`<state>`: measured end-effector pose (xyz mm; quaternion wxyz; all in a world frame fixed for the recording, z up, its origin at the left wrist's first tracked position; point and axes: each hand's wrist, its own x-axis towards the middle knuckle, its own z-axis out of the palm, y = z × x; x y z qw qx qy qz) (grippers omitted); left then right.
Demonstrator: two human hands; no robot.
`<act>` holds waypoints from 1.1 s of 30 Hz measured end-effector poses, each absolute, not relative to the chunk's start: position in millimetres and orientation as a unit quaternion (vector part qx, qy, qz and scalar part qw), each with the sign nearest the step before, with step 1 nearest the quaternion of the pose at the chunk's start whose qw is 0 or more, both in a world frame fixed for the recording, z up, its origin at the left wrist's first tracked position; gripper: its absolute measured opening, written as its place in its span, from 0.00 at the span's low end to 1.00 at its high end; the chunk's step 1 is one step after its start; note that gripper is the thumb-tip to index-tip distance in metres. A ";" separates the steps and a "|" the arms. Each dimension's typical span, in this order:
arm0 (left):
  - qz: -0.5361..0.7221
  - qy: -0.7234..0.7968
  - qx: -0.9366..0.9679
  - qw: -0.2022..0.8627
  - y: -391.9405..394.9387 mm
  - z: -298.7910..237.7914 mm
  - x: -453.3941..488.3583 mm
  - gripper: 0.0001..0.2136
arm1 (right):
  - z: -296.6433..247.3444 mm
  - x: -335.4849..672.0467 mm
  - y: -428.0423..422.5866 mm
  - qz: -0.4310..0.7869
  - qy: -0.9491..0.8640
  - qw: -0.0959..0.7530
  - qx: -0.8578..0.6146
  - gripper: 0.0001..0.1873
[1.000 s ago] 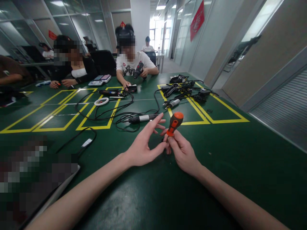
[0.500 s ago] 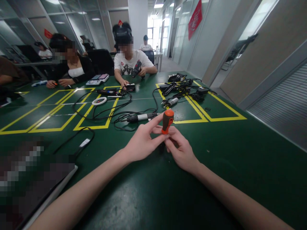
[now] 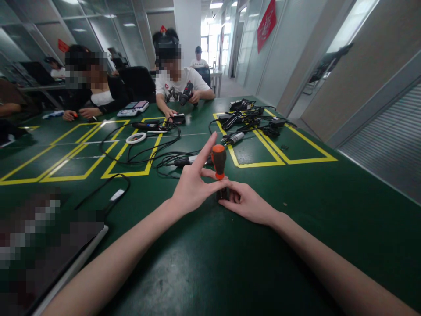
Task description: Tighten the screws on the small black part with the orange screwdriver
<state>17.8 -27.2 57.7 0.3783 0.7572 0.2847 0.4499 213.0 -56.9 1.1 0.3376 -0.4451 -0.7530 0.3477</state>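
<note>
A screwdriver (image 3: 219,162) with an orange and dark grey handle stands nearly upright in front of me. My left hand (image 3: 194,186) pinches it low, by the base of the handle, between thumb and a partly hidden finger. Its index finger is raised, apart from the handle. Beneath, my right hand (image 3: 243,199) has its fingers closed on a small dark object (image 3: 222,194) at the table. That object is mostly covered by fingers, so its kind is unclear. The screwdriver's tip is hidden.
Green table (image 3: 184,263) with yellow tape frames. A silver-black corded tool (image 3: 187,161) lies behind my left hand, near a white ring (image 3: 136,138). Tangled black cables and tools (image 3: 250,118) lie back right. Across sits a person holding a power drill (image 3: 187,93); another sits left.
The screwdriver has shifted left and slightly up in the view. My left index finger has lifted off the handle and now points up. My right hand has moved slightly left.
</note>
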 end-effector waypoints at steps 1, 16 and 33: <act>0.453 0.279 0.765 0.364 -26.3 57.0 17.9 0.47 | 1.3 212.6 -56.8 0.345 -0.753 0.340 -0.445 0.07; 0.445 0.217 0.831 0.255 -21.4 65.3 17.0 0.42 | 1.8 207.4 -59.4 0.315 -0.759 0.361 -0.441 0.08; 0.388 0.201 0.873 0.216 -8.9 97.6 6.2 0.34 | 6.1 207.5 -61.0 0.272 -0.768 0.345 -0.467 0.09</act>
